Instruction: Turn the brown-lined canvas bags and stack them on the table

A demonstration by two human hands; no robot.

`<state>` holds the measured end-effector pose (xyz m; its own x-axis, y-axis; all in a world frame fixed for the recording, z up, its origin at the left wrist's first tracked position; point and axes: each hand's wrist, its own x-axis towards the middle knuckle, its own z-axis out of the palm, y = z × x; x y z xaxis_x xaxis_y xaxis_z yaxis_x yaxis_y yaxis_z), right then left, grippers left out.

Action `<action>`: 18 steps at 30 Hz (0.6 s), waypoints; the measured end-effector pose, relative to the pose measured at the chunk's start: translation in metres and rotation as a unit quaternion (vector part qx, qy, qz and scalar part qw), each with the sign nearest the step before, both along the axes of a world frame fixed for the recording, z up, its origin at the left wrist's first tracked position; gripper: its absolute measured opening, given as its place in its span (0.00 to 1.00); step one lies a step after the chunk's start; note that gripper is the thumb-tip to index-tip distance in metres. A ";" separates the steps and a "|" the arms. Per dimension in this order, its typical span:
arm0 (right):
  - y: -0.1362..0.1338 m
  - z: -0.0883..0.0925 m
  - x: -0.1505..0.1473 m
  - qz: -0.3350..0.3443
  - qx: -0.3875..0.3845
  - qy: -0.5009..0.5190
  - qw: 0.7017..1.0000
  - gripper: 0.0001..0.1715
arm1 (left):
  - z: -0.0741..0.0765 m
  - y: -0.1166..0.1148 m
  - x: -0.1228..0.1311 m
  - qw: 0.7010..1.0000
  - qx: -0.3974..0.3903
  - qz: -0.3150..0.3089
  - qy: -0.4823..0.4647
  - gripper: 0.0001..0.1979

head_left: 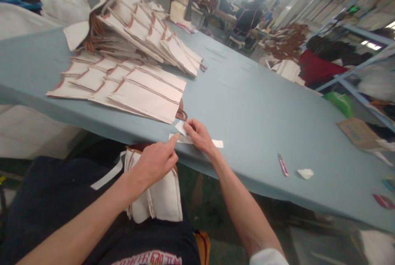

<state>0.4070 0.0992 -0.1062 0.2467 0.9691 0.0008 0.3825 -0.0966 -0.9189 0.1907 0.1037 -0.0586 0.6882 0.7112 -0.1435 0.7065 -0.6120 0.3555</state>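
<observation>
Blue-grey cloth is covering the tabletop [247,112], and we are working at its near edge. Our right hand [197,134] is pinching a small white piece [181,127] between thumb and fingers, over a white strip [218,143] that is lying along that edge. Our left hand [157,159] is pointing its index finger at the strip's left end, the other fingers curling in; whether it is gripping anything, we are not managing to tell. Below it, a cream cloth bundle [165,199] is resting on our lap, just off the edge.

The front pile [151,96] is pushing its corner and brown loops [182,112] close to the small piece, so room there is running narrow. Rightward, a broad stretch of cloth is reaching to a pink cutter [283,165], well apart from us.

Counting, we are finding two piles, front and rear [132,34], their layers overlapping too much to number; one cutter; one white scrap [305,173] near it; and two strips, the lap strip [108,174] lying beside the bundle.
</observation>
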 end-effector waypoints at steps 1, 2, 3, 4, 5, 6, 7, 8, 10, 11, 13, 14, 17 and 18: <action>0.000 0.000 0.003 -0.006 0.008 0.027 1.000 0.22 | -0.003 0.003 0.006 1.000 -0.004 -0.007 0.021 0.33; 0.000 0.000 0.008 -0.015 0.016 0.054 0.998 0.24 | -0.006 0.004 0.009 0.999 -0.009 -0.014 0.045 0.33; -0.001 0.002 0.014 -0.027 0.024 0.080 0.996 0.26 | -0.008 0.005 0.012 0.997 -0.014 -0.021 0.068 0.35; -0.002 0.003 0.023 -0.042 0.032 0.107 0.993 0.29 | -0.010 0.005 0.012 0.996 -0.018 -0.024 0.086 0.36; -0.003 0.005 0.033 -0.059 0.040 0.133 0.989 0.31 | -0.012 0.004 0.012 0.994 -0.020 -0.027 0.101 0.37; -0.005 0.008 0.045 -0.078 0.048 0.158 0.983 0.32 | -0.014 0.002 0.011 0.993 -0.022 -0.027 0.113 0.38; -0.008 0.011 0.058 -0.097 0.055 0.181 0.977 0.34 | -0.016 0.001 0.010 0.992 -0.024 -0.025 0.124 0.39; -0.011 0.013 0.071 -0.115 0.062 0.203 0.970 0.34 | -0.018 0.000 0.009 0.991 -0.026 -0.023 0.132 0.40; -0.023 0.017 0.098 -0.150 0.069 0.238 0.957 0.35 | -0.020 -0.002 0.007 0.989 -0.029 -0.018 0.143 0.41; -0.031 0.019 0.111 -0.168 0.070 0.253 0.950 0.35 | -0.021 -0.002 0.007 0.989 -0.030 -0.016 0.145 0.41; -0.049 0.020 0.136 -0.209 0.070 0.275 0.936 0.34 | -0.022 -0.002 0.008 0.989 -0.030 -0.012 0.148 0.41; -0.060 0.020 0.149 -0.233 0.069 0.283 0.928 0.33 | -0.022 -0.002 0.008 0.989 -0.030 -0.010 0.148 0.41; -0.093 0.021 0.182 -0.315 0.071 0.295 0.899 0.23 | -0.022 -0.002 0.008 0.989 -0.029 -0.006 0.144 0.40; -0.103 0.022 0.192 -0.342 0.074 0.296 0.889 0.18 | -0.023 -0.002 0.007 0.989 -0.028 -0.006 0.143 0.40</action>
